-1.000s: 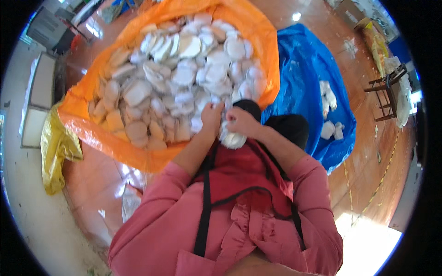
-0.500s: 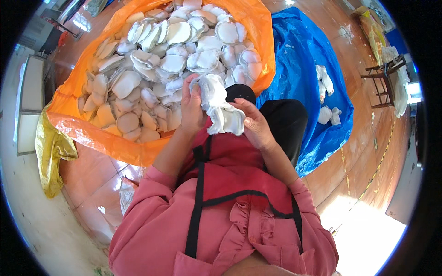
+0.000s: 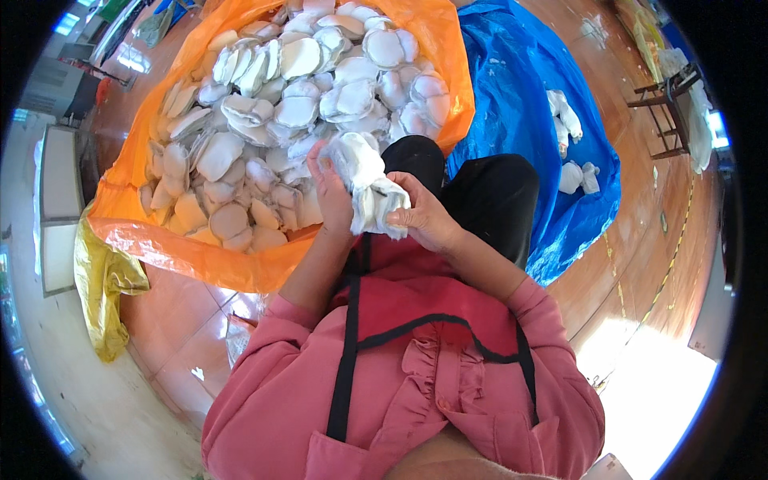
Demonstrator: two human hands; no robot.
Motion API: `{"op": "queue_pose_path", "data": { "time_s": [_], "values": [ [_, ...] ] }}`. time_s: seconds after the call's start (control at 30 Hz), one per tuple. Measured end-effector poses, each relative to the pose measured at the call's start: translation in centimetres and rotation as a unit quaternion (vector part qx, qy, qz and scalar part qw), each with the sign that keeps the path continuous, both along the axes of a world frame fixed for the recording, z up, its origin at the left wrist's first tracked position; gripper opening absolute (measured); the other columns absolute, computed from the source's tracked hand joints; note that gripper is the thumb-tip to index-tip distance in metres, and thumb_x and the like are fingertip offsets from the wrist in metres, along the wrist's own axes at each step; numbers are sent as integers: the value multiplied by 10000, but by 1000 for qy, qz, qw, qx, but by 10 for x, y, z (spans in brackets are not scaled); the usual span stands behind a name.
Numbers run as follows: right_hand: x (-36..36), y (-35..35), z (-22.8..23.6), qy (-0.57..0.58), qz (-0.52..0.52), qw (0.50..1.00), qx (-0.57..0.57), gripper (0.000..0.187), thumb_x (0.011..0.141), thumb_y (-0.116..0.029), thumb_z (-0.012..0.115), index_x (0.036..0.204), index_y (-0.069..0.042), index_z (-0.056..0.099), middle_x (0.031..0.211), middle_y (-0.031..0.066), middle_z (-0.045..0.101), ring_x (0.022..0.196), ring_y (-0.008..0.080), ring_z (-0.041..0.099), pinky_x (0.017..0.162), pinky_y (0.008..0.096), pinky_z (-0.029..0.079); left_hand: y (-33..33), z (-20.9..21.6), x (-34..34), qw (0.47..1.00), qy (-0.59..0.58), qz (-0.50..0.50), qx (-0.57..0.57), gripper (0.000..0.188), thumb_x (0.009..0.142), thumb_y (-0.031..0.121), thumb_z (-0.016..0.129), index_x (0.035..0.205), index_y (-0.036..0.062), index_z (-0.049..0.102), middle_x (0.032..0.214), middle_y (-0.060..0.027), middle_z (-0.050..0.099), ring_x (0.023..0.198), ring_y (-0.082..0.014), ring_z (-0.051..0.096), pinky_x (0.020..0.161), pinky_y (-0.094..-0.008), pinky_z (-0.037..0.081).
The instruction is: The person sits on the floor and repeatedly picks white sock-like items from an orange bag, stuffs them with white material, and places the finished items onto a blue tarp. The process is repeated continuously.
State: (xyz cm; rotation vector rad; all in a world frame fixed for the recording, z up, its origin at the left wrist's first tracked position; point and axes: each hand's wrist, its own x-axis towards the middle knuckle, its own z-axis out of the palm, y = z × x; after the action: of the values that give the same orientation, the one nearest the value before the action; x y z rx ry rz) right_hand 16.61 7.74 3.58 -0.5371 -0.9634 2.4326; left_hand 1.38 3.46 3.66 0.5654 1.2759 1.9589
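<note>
Above my lap I hold a stack of soft white fibre pads (image 3: 370, 178), narrowed in the middle and fuzzy at the edges. My left hand (image 3: 334, 198) is closed on its left side, with part of the fingers hidden behind it. On the other side, my right hand (image 3: 428, 218) pinches the lower right end, thumb in front. Just beyond lies a big heap of similar white pads (image 3: 300, 108) inside a wide-open orange plastic bag (image 3: 192, 260).
A blue plastic bag (image 3: 504, 104) spreads at the right, with a few white bundles (image 3: 570, 178) in it. A yellow sack (image 3: 104, 280) lies by the left wall. A wooden stool (image 3: 668, 116) stands far right on the tiled floor.
My right hand has moved left and in against the lower end of the pads, its fingers now closer together. The pads are turned slightly more upright; the whole view has shifted a little.
</note>
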Motion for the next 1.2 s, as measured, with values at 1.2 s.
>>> {"op": "queue_pose_path", "data": {
  "time_s": [1.2],
  "values": [
    [33, 49, 37, -295, 254, 751, 533, 245, 885, -230, 669, 999, -62, 532, 838, 105, 589, 802, 270, 605, 717, 357, 463, -24, 40, -34, 743, 491, -429, -153, 500, 717, 255, 800, 1135, 66, 601, 1063, -144, 648, 983, -330, 625, 861, -388, 491]
  ]
}}
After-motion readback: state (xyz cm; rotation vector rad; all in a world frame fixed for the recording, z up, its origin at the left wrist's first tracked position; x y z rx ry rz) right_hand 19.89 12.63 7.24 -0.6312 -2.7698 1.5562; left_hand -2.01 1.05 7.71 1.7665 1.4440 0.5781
